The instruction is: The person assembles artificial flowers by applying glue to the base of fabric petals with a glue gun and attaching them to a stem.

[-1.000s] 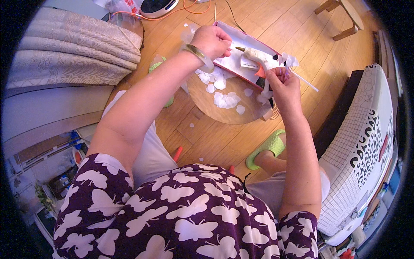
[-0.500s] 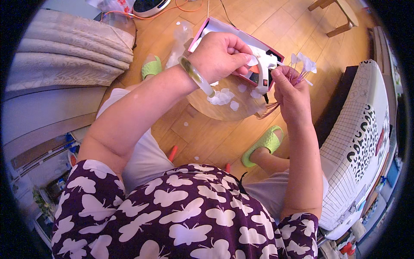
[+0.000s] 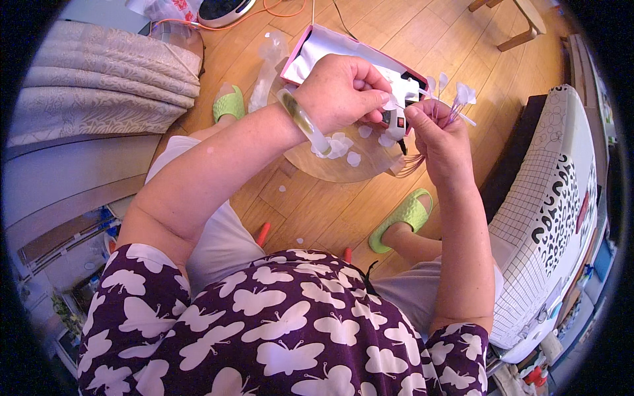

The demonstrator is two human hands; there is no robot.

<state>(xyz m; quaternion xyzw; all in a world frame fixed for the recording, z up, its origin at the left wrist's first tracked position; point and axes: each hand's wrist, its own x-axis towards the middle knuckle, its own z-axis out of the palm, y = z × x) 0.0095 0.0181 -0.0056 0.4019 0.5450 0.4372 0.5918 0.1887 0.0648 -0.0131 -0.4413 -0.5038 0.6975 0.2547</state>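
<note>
My left hand [image 3: 343,92], with a pale bangle [image 3: 302,122] at its wrist, pinches a small white petal [image 3: 392,103] between thumb and forefinger. Close beside it, my right hand [image 3: 444,135] is closed around a bundle of thin stems [image 3: 411,165]. White petals [image 3: 465,94] top some of these stems, beyond my knuckles. The petal is beside my right thumb tip; I cannot tell whether it touches a stem. Behind the hands, a white glue gun [image 3: 397,123] with a red switch is partly hidden. Loose white petals [image 3: 338,145] lie below my left hand on a round top [image 3: 317,168].
A pink-edged box [image 3: 298,49] lies behind the hands, beside a clear plastic bag [image 3: 271,53]. Green slippers [image 3: 404,218] are on my feet on the wood floor. A patterned cloth-covered piece [image 3: 541,224] stands right, a draped cover [image 3: 112,79] left, a wooden stool [image 3: 522,30] far right.
My left hand has moved slightly right with the petal, closer to my right thumb. My right hand has shifted a little left, and the glue gun is now more hidden.
</note>
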